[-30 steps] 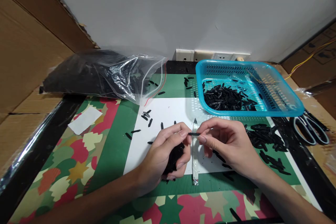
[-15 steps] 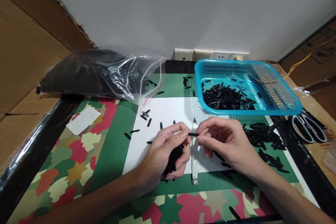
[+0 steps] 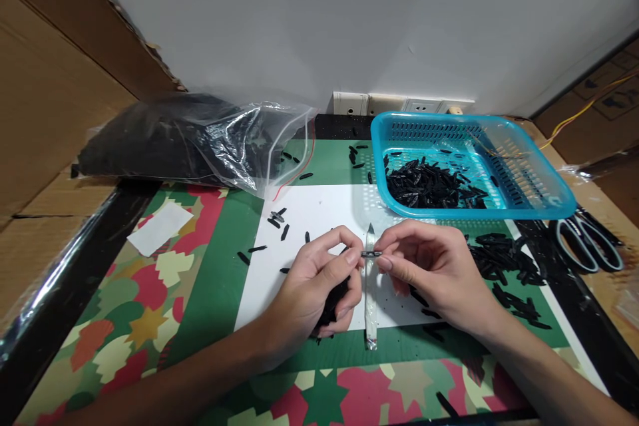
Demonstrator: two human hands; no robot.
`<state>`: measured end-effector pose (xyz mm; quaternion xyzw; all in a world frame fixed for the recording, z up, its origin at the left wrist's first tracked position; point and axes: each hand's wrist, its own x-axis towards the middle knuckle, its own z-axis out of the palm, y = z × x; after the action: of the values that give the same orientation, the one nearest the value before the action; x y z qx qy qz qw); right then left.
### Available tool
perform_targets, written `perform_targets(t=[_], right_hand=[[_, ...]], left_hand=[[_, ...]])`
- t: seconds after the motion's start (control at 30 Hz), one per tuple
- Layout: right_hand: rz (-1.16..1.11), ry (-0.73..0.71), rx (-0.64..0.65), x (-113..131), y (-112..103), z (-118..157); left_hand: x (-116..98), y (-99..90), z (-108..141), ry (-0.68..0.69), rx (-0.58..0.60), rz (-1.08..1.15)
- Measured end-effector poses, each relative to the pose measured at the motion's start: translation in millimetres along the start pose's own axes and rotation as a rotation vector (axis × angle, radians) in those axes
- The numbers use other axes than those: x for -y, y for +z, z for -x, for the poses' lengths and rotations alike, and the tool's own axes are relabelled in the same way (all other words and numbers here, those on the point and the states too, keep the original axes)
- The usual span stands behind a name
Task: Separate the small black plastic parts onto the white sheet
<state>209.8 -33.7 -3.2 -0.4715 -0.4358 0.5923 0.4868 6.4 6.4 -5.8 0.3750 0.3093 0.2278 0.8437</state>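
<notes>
slim black piece [image 3: 371,254] between both hands [image 3: 319,283] [image 3: 442,273], clamped on its opposite ends

left-hand grip [image 3: 314,283] is hiding part of a black clump [image 3: 335,299], left forearm [image 3: 214,359] is being cut off by the bottom edge, plastic bag [image 3: 190,140] is obscuring its dark contents

left hand [image 3: 317,283] curled, right hand [image 3: 439,266] pinching, fingertips [image 3: 385,264] close together, forearms [image 3: 204,367] slanting inward
</notes>
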Motion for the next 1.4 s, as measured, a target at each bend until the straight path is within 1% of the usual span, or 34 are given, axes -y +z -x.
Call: perform_targets(t=[0.1, 0.13, 0.17, 0.23, 0.3, 0.33, 0.37, 0.4, 0.43, 0.5, 0.53, 0.6, 0.67, 0.73, 0.77, 0.83, 0.87, 0.93, 1.0, 1.07, 1.13, 1.2, 1.33, 1.4], right_hand=[[0.071, -0.062, -0.006, -1, 1, 2], [0.133, -0.122, -0.038, -2, 2, 4], [0.218, -0.217, -0.086, -2, 1, 6], [0.435, -0.484, -0.218, -3, -2, 10], [0.663, -0.747, -0.375, -3, -10, 13], [0.769, -0.836, -0.461, -2, -16, 12], [0.876, -0.877, -0.541, -1, -21, 11], [0.980, -0.888, -0.602, 0, -27, 9], [1.098, -0.884, -0.611, 2, -31, 6], [1.275, -0.898, -0.576, 4, -35, 2], [1.299, -0.928, -0.534, 4, -34, 1], [1.240, -0.978, -0.383, 4, -27, 2], [1.100, -0.945, -0.153, 1, -16, 4], [0.968, -0.842, 0.075, -3, -8, 7], [0.908, -0.783, 0.167, -4, -6, 8], [0.804, -0.669, 0.299, -6, -4, 8], [0.759, -0.618, 0.340, -6, -4, 8], [0.688, -0.531, 0.383, -4, -5, 8], [0.636, -0.489, 0.393, -2, -5, 7], [0.587, -0.497, 0.377, 0, -5, 6], [0.564, -0.516, 0.333, 1, -5, 6], [0.568, -0.529, 0.254, 1, -5, 6], [0.596, -0.557, 0.036, 0, -7, 9], [0.587, -0.556, -0.030, 0, -7, 9]], left_hand=[[0, 0.2, 0, 0.005, -0.011, -0.006], [0, 0.2, 1, 0.004, -0.009, -0.004], [0, 0.3, 1, 0.004, -0.005, -0.002], [-1, 0.6, 1, 0.008, -0.002, 0.002], [-1, 1.1, 1, 0.016, 0.000, 0.005], [-1, 1.3, 1, 0.016, 0.000, 0.008], [-2, 1.6, 1, 0.014, 0.001, 0.011], [-2, 1.7, 1, 0.008, 0.005, 0.014], [-1, 1.7, 1, -0.001, 0.009, 0.017], [-1, 1.0, 2, -0.026, 0.029, 0.026], [0, 0.4, 2, -0.045, 0.045, 0.028], [1, -0.8, 2, -0.081, 0.075, 0.023], [1, -1.4, 3, -0.108, 0.098, -0.010], [1, -0.7, 4, -0.112, 0.114, -0.043], [1, 0.2, 5, -0.114, 0.123, -0.055], [-2, 2.3, 8, -0.138, 0.128, -0.094], [-3, 3.4, 10, -0.160, 0.120, -0.123], [-7, 4.9, 13, -0.193, 0.081, -0.208], [-8, 4.9, 15, -0.189, 0.092, -0.227], [-7, 3.6, 15, -0.174, 0.114, -0.228], [-4, 1.7, 14, -0.159, 0.115, -0.228], [-1, 0.4, 12, -0.124, 0.093, -0.202], [3, -0.5, 6, 0.000, 0.030, -0.090], [4, -0.8, 4, 0.015, 0.013, -0.062]])
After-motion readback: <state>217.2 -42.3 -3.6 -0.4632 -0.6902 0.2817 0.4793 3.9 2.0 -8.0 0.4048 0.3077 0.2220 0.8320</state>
